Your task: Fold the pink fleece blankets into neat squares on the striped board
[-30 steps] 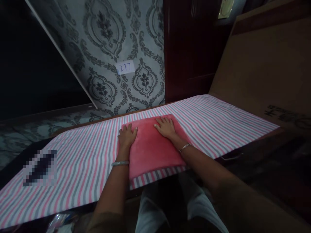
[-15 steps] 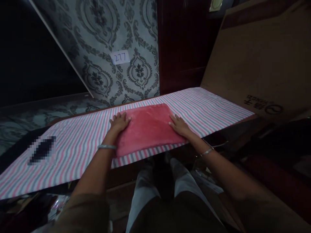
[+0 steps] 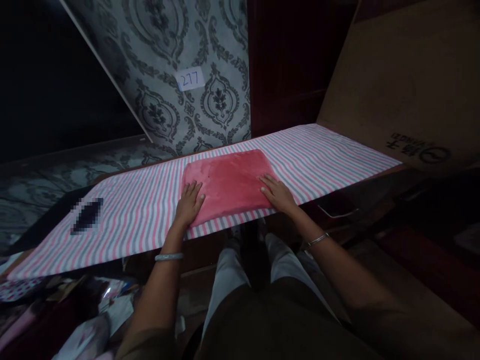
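Note:
A folded piece of pink plush fabric (image 3: 228, 185), roughly rectangular, lies flat on the striped cloth (image 3: 138, 210) that covers a long table. My left hand (image 3: 190, 202) rests open on its left edge, fingers stretched out and pointing away from me. On the opposite edge, my right hand (image 3: 276, 193) lies open with the fingers spread over the fabric. Neither hand grips it. Whether the pink piece is a towel, a blanket or a cushion cover cannot be made out.
A large cardboard box (image 3: 390, 85) stands at the right end of the table. Patterned wallpaper with a paper marked 277 (image 3: 190, 78) is behind. A dark pixelated patch (image 3: 87, 216) is on the cloth at left. Bags and clutter (image 3: 93, 330) lie below left.
My left hand has slid nearer to me along the pink fabric's left edge. My right hand stays on the right edge. The view has shifted slightly.

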Available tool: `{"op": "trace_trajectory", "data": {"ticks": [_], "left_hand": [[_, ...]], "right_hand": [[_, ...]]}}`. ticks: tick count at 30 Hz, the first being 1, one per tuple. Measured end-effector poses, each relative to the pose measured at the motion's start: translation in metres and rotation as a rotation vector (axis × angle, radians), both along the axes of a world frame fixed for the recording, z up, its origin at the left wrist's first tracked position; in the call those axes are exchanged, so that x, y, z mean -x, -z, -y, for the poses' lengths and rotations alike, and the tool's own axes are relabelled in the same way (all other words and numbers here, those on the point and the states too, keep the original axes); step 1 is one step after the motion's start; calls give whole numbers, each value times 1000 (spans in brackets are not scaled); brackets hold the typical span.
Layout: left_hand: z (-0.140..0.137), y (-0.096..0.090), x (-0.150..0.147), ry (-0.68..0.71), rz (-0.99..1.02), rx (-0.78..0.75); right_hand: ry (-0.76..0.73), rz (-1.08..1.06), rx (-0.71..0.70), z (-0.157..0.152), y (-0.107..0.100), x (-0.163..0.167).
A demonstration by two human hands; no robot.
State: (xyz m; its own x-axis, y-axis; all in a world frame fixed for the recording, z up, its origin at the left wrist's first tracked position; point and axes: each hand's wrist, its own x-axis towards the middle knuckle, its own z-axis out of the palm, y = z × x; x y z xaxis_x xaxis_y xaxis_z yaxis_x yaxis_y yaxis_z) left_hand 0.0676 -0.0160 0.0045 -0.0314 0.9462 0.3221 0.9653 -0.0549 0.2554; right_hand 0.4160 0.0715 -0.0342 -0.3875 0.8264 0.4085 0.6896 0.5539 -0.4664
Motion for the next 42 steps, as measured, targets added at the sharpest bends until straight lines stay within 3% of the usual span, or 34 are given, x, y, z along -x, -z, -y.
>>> {"op": "trace_trajectory", "data": {"ticks": [6, 11, 15, 20, 25, 28, 37, 42], "left_hand": [[3, -1, -1, 4, -10, -37], [13, -7, -15, -194, -23, -39], [19, -15, -26, -248, 59, 27], [25, -14, -25, -282, 183, -65], [45, -7, -22, -356, 442, -98], [56, -5, -24, -379, 567, -121], [57, -1, -14, -426, 824, -154], [65, 0, -10, -314, 843, -152]], "right_hand": [[21, -67, 27, 2, 0, -1], [196, -165, 87, 4, 10, -2], [193, -235, 153, 0, 16, -4], [182, -362, 134, -1, 18, -6], [309, -253, 84, 11, 17, -7], [269, -278, 100, 16, 15, -12], [116, -639, 240, 26, 3, -13], [75, -701, 307, 29, -5, -15]]}}
